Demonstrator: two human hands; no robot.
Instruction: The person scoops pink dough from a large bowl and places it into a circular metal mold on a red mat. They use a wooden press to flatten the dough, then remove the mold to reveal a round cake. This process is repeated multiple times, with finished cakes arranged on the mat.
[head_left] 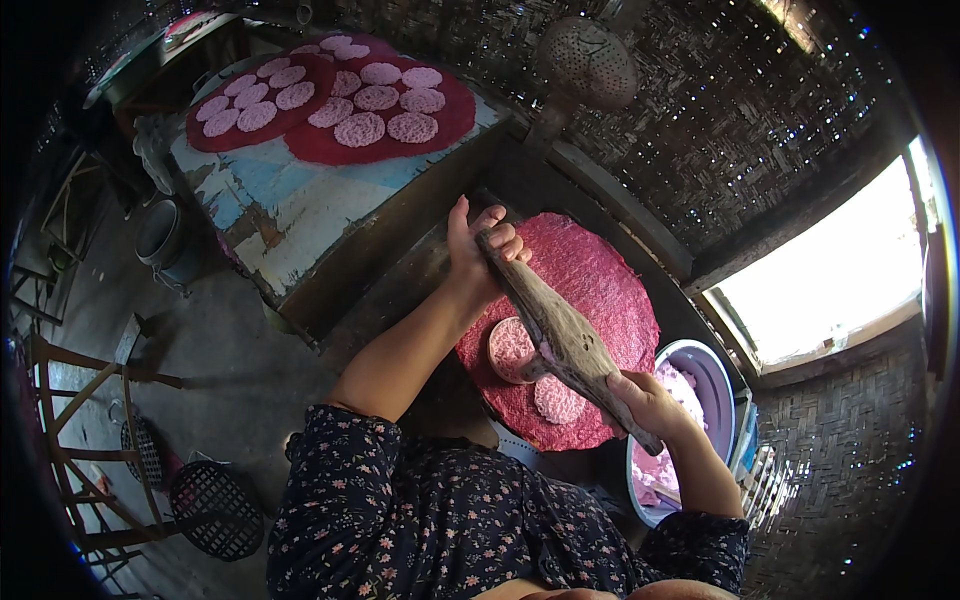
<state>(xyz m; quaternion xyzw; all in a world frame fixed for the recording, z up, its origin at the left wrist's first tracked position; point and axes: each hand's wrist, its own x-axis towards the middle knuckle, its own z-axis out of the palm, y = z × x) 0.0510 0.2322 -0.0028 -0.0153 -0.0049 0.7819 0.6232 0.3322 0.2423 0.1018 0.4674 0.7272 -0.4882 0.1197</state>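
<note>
The left hand wraps its grip round the far end of a wooden bar, and the right hand grasps near the other end; the wide spacing probably steadies it. The bar slants above a red mat, where a flat pink disc lies near a round pink piece. A tub of pink crumbs sits close by, presumably for easy reach. Other discs lie in one layer on the table's mats, perhaps to avoid sticking.

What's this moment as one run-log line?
left hand: grips wooden bar, far end | right hand: grips near end | below bar: red mat, pink rounds | beside right hand: basin, pink mass
</note>
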